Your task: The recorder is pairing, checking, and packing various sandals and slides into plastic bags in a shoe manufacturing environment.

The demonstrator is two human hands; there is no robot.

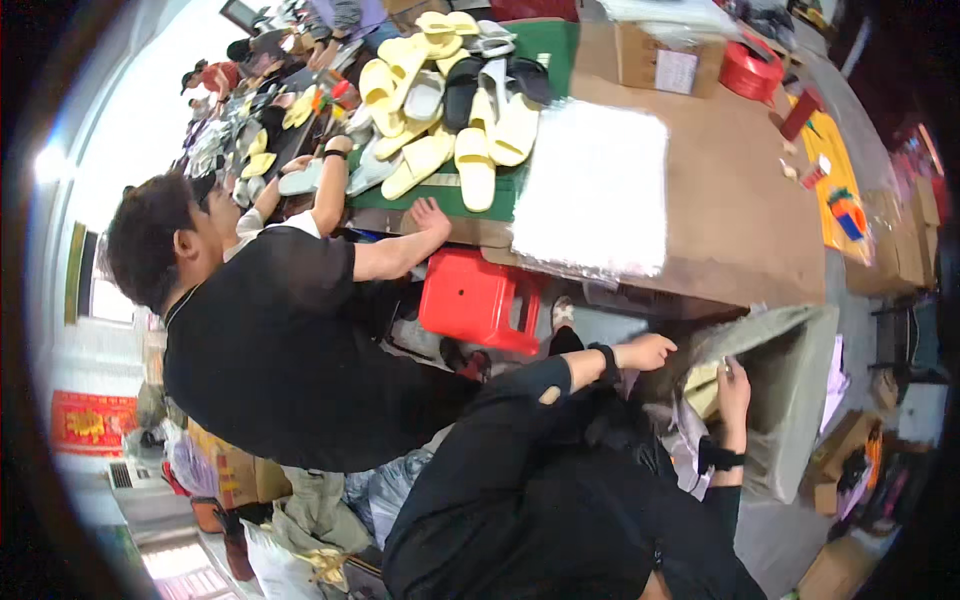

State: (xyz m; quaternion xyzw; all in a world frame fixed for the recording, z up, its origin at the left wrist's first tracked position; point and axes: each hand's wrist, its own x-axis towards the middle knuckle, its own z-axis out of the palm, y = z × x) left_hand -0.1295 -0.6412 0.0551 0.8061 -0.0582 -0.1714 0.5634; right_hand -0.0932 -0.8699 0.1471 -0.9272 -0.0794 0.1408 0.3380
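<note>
My left hand (648,352) is closed at the near side of a large grey open container (815,400); what its fingers hold, if anything, is too small to make out. My right hand (733,390) is closed too, fingers pinched over the container's mouth, and whatever is in them cannot be made out. Between and below the hands lies something pale yellow (702,388), partly inside a whitish plastic wrapping (685,435). Black bands circle both my wrists.
Yellow, grey and black slippers (475,155) are piled on the worktable (735,215), beside a stack of clear plastic bags (595,190). A co-worker (280,330) in black leans on the table at left. A red stool (465,295) stands under its edge. A cardboard box (645,60) sits behind.
</note>
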